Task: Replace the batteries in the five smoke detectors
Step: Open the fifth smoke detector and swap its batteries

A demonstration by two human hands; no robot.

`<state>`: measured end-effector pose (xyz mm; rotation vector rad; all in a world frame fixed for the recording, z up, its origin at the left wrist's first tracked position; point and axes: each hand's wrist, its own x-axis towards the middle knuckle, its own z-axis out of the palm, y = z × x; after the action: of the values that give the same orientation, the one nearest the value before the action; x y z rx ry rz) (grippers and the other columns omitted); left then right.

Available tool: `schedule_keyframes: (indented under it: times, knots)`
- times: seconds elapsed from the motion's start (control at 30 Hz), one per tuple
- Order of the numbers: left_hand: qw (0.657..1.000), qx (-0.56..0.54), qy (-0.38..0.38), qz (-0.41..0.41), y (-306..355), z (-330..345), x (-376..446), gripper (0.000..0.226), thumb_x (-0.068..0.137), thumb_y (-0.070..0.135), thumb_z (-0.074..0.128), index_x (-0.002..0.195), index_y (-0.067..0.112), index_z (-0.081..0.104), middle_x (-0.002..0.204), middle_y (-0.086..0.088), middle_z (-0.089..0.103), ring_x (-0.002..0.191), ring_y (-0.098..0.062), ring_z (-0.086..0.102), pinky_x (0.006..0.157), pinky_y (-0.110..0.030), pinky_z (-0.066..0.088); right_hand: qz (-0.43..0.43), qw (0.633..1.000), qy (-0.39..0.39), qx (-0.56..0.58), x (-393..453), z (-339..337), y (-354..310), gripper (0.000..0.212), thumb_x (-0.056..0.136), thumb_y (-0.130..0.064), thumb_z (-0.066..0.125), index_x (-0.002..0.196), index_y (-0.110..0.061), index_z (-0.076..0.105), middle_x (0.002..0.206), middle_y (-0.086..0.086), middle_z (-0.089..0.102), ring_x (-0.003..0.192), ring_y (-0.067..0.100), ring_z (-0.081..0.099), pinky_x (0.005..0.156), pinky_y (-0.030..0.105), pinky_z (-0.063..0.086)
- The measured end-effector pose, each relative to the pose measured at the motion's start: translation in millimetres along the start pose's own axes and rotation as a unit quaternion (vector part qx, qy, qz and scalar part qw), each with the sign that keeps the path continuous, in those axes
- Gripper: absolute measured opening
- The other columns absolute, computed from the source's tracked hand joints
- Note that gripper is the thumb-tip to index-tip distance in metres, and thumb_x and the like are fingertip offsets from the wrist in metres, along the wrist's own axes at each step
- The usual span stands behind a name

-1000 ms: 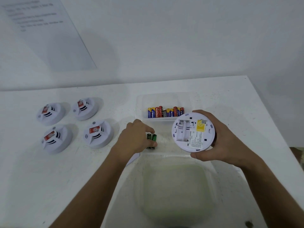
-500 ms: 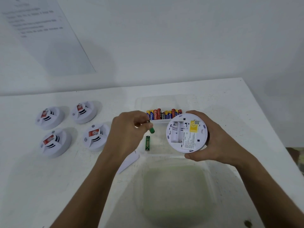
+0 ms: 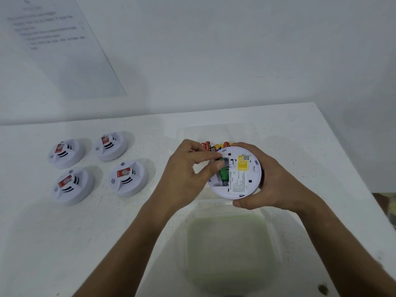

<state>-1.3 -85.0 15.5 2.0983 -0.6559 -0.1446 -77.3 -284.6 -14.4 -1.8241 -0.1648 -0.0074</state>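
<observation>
My right hand [image 3: 276, 181] holds a white smoke detector [image 3: 242, 179] upside down above the table, its open battery bay facing me. My left hand [image 3: 188, 174] pinches a green battery [image 3: 224, 174] that lies in that bay, thumb and forefinger on its upper end. Behind the detector, a clear tray [image 3: 186, 133] holds a row of red, yellow and blue batteries [image 3: 211, 146], mostly hidden by my hands. Several more white smoke detectors [image 3: 128, 177] with red stickers sit face up at the left. The second green battery is hidden from view.
A translucent empty bin [image 3: 270, 239] with a greenish bottom stands close to me, below my hands. A printed sheet [image 3: 57, 46] hangs on the wall at the upper left. The table edge [image 3: 351, 159] runs down the right side.
My left hand lifted one green battery off the table, carried it right and set it into the detector's bay. The detector came slightly closer to me.
</observation>
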Motion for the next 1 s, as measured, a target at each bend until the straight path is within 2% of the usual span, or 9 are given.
schedule_keyframes:
  times: [0.1, 0.17, 0.23, 0.37, 0.53, 0.67, 0.77, 0.87, 1.0]
  knots:
    - [0.995, -0.034, -0.097, -0.003, -6, -6, -3, 0.049, 0.077, 0.054, 0.069, 0.123, 0.039, 0.063, 0.117, 0.02, 0.053, 0.108, 0.002, 0.054, 0.079, -0.017, 0.049, 0.005, 1.0, -0.002, 0.003, 0, -4, -1, 0.099, 0.056, 0.009, 0.09, 0.14, -0.017, 0.045, 0.131, -0.001, 0.06, 0.123, 0.021, 0.058, 0.093, 0.036, 0.057]
    - [0.986, -0.041, -0.163, -0.002, -10, -11, -4, 0.076, 0.063, 0.052, 0.083, 0.132, 0.042, 0.054, 0.125, 0.021, 0.05, 0.109, -0.006, 0.056, 0.082, -0.028, 0.054, 0.007, 1.0, -0.005, -0.005, -1, -5, -1, 0.101, 0.054, 0.001, 0.091, 0.141, -0.02, 0.044, 0.132, -0.005, 0.06, 0.124, 0.017, 0.057, 0.095, 0.03, 0.055]
    - [0.983, -0.029, -0.179, 0.013, -13, -12, -4, 0.089, 0.055, 0.047, 0.087, 0.136, 0.042, 0.051, 0.126, 0.017, 0.048, 0.108, -0.009, 0.055, 0.082, -0.03, 0.055, 0.006, 1.0, -0.004, -0.013, 0, -3, -1, 0.1, 0.053, -0.005, 0.09, 0.141, -0.022, 0.044, 0.132, -0.009, 0.059, 0.125, 0.014, 0.057, 0.095, 0.022, 0.052]
    - [0.985, -0.024, -0.171, 0.023, -13, -10, -4, 0.083, 0.056, 0.045, 0.082, 0.133, 0.039, 0.051, 0.124, 0.015, 0.047, 0.107, -0.007, 0.053, 0.08, -0.027, 0.055, 0.005, 1.0, -0.008, -0.016, 3, 0, -1, 0.098, 0.053, -0.006, 0.088, 0.138, -0.026, 0.044, 0.13, -0.008, 0.06, 0.122, 0.013, 0.058, 0.095, 0.021, 0.052]
    - [0.983, 0.016, -0.178, 0.05, -15, -8, -5, 0.069, 0.065, 0.046, 0.076, 0.13, 0.04, 0.052, 0.128, 0.012, 0.043, 0.101, -0.006, 0.053, 0.075, -0.011, 0.048, 0.014, 1.0, -0.005, 0.003, 3, 0, 2, 0.099, 0.053, 0.001, 0.087, 0.139, -0.021, 0.044, 0.129, -0.008, 0.061, 0.121, 0.011, 0.058, 0.09, 0.018, 0.052]
    - [0.986, -0.019, -0.162, 0.039, -16, -13, -5, 0.064, 0.062, 0.049, 0.076, 0.123, 0.044, 0.057, 0.125, 0.016, 0.049, 0.098, -0.008, 0.055, 0.071, -0.023, 0.054, 0.008, 1.0, -0.001, -0.006, 6, -1, -1, 0.094, 0.055, -0.002, 0.086, 0.138, -0.022, 0.046, 0.129, -0.006, 0.06, 0.121, 0.013, 0.058, 0.091, 0.023, 0.054]
    - [0.995, -0.056, -0.077, 0.011, -27, -23, -5, 0.04, 0.072, 0.041, 0.077, 0.111, 0.039, 0.068, 0.113, 0.015, 0.056, 0.087, -0.01, 0.061, 0.069, -0.026, 0.054, 0.004, 1.0, 0.019, -0.015, 6, -5, -1, 0.09, 0.056, -0.003, 0.085, 0.134, -0.026, 0.048, 0.128, -0.006, 0.061, 0.121, 0.014, 0.058, 0.091, 0.025, 0.055]
    - [0.997, 0.072, -0.028, -0.029, -46, -32, -2, 0.013, 0.081, 0.036, 0.073, 0.093, 0.036, 0.07, 0.103, 0.011, 0.054, 0.085, -0.004, 0.057, 0.069, -0.015, 0.043, 0.005, 0.999, 0.026, -0.018, 2, -9, 3, 0.09, 0.056, -0.001, 0.086, 0.132, -0.032, 0.049, 0.128, -0.011, 0.061, 0.121, 0.01, 0.058, 0.091, 0.021, 0.054]
    - [0.97, 0.182, -0.124, -0.105, -60, -24, 4, 0.03, 0.082, 0.041, 0.071, 0.111, 0.036, 0.068, 0.106, 0.007, 0.044, 0.086, 0.0, 0.05, 0.076, -0.017, 0.042, 0.024, 0.999, 0.011, -0.033, -1, -6, 11, 0.098, 0.057, 0.01, 0.09, 0.137, -0.028, 0.045, 0.126, -0.019, 0.061, 0.121, 0.004, 0.057, 0.091, 0.015, 0.05]
